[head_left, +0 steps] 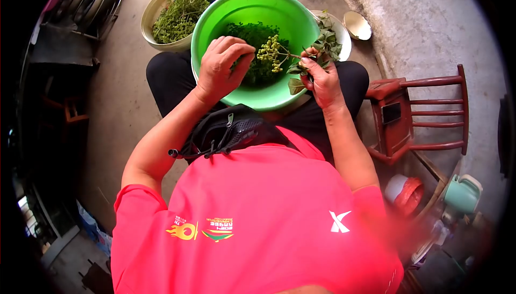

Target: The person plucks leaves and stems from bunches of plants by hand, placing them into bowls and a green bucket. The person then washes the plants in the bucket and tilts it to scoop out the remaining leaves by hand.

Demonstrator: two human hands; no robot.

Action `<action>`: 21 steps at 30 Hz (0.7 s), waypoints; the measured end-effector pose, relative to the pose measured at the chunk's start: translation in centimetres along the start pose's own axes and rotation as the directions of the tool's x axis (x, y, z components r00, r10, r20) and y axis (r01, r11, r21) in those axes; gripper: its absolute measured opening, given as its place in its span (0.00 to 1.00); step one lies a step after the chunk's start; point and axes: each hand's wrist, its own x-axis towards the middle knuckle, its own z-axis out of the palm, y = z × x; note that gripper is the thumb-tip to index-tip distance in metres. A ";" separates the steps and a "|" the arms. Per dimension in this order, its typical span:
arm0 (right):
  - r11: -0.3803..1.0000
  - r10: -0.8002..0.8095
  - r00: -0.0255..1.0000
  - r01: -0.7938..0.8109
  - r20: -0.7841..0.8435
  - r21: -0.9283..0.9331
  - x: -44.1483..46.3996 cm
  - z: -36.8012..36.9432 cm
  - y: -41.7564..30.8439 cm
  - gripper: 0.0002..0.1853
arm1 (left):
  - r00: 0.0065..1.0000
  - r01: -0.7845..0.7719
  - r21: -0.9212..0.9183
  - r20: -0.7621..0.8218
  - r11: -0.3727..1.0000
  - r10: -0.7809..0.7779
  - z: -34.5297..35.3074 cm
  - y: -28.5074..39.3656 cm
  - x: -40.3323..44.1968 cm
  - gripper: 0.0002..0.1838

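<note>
My right hand [317, 73] grips a leafy sprig by its stem at the right rim of a large green basin [220, 14]. A cluster of small yellow-green berries [271, 53] on the sprig points left over the basin. To the left of the cluster, my left hand [226, 65] hangs above the basin with its fingers curled and pressed together; whether anything is between the fingertips cannot be seen. Dark green plant pieces [258, 36] lie in the bottom of the basin.
A pale tub [148, 25] heaped with green sprigs [183, 14] stands behind the basin's left side. At right are a white bowl [344, 38], a smaller bowl [357, 26], a red-brown wooden chair [395, 114] and a mint-green jug [462, 194]. A rack [88, 3] is at upper left.
</note>
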 end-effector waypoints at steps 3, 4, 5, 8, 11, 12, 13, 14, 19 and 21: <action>0.997 -0.023 0.998 0.027 0.065 -0.066 -0.5 0.6 0.6 0.08 | 0.974 -0.221 0.115 -0.014 0.968 0.224 -0.2 2.8 2.1 0.11; 0.994 -0.012 0.998 0.020 0.069 -0.106 -0.7 0.9 0.6 0.08 | 0.970 -0.244 0.169 0.025 0.955 0.244 0.2 3.4 2.5 0.12; 0.996 -0.013 0.994 0.022 0.111 -0.083 -0.9 1.1 0.5 0.08 | 0.971 -0.238 0.177 0.079 0.955 0.227 0.9 3.1 2.6 0.13; 0.995 -0.035 0.995 0.043 0.094 -0.090 -1.3 1.7 0.4 0.08 | 0.966 -0.226 0.185 0.169 0.956 0.195 1.9 2.0 2.3 0.14; 0.999 -0.025 0.999 0.023 0.046 0.046 -1.4 2.4 0.3 0.07 | 0.980 -0.173 0.111 0.120 0.979 0.159 2.3 1.7 2.0 0.10; 0.987 0.008 1.000 -0.010 0.015 0.159 -1.4 2.5 0.2 0.06 | 0.984 -0.144 0.074 0.115 0.987 0.135 2.4 1.5 2.0 0.08; 0.972 0.037 0.998 -0.048 0.050 0.230 -1.3 2.2 0.5 0.06 | 0.987 -0.136 0.030 0.091 0.990 0.133 2.7 1.5 2.0 0.06; 0.972 0.037 0.998 -0.048 0.051 0.231 -1.0 1.9 0.8 0.06 | 0.987 -0.137 0.032 0.092 0.990 0.133 2.7 1.3 2.0 0.06; 0.820 0.124 0.959 -0.244 0.255 0.518 0.1 0.5 2.4 0.08 | 0.974 -0.153 -0.232 0.129 0.961 0.187 2.4 0.9 2.2 0.07; 0.771 0.205 0.943 -0.321 0.262 0.550 0.1 0.5 2.8 0.10 | 0.975 -0.161 -0.259 0.111 0.952 0.195 2.8 0.9 2.0 0.08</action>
